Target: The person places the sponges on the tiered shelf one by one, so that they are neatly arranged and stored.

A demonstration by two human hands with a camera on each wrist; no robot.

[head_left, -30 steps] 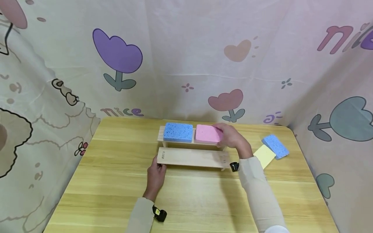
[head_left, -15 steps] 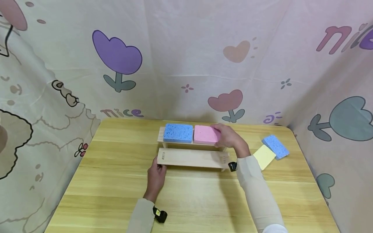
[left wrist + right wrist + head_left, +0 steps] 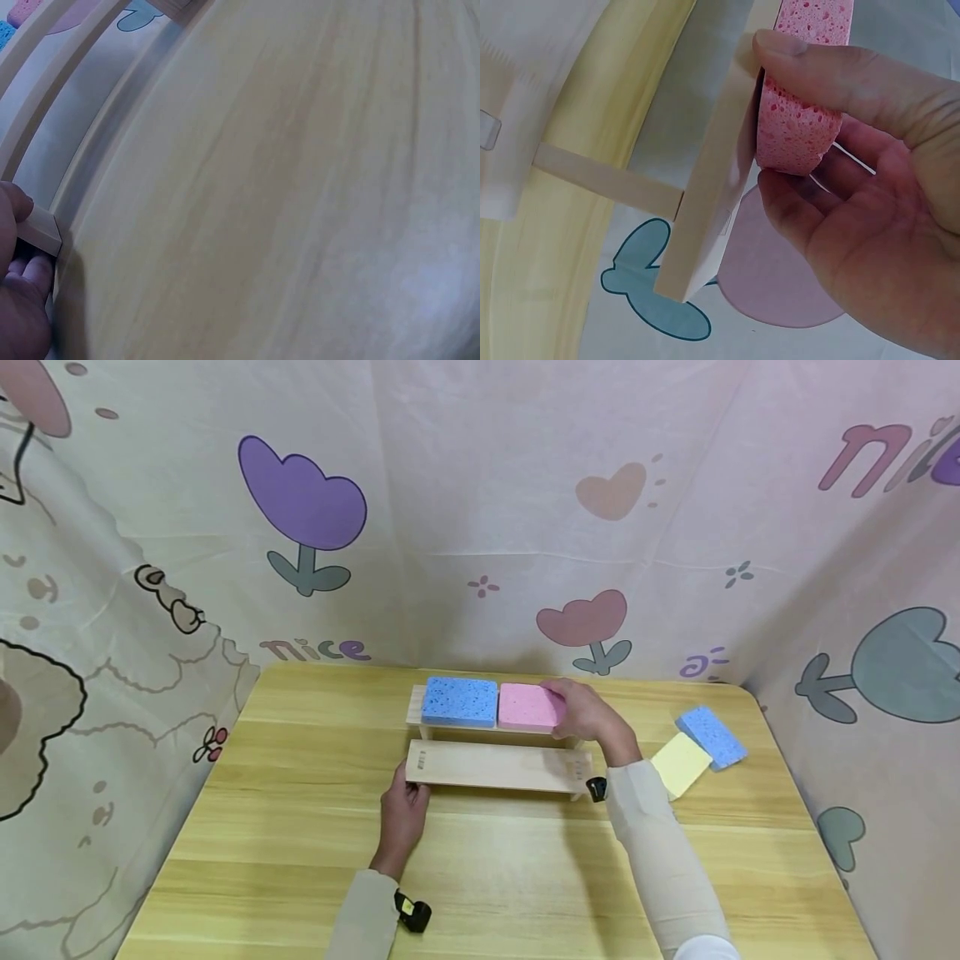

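A two-step wooden rack (image 3: 495, 766) stands toward the back of the table. On its upper step lie a blue sponge (image 3: 459, 700) and, just right of it, a pink sponge (image 3: 527, 705). My right hand (image 3: 588, 714) grips the pink sponge by its right end; in the right wrist view the thumb lies along one side of the pink sponge (image 3: 799, 127) and the fingers curl at the other. My left hand (image 3: 403, 814) holds the rack's front left corner, thumb and fingers around the wooden end piece (image 3: 43, 229) in the left wrist view.
A yellow sponge (image 3: 681, 765) and a second blue sponge (image 3: 711, 737) lie overlapping on the wooden table (image 3: 300, 827), right of the rack and close to my right forearm. A printed cloth (image 3: 465, 510) hangs behind the table and along both sides.
My right hand has slid the pink sponge a little to the left along the upper step, nearer the blue one. My left hand has kept its hold on the rack.
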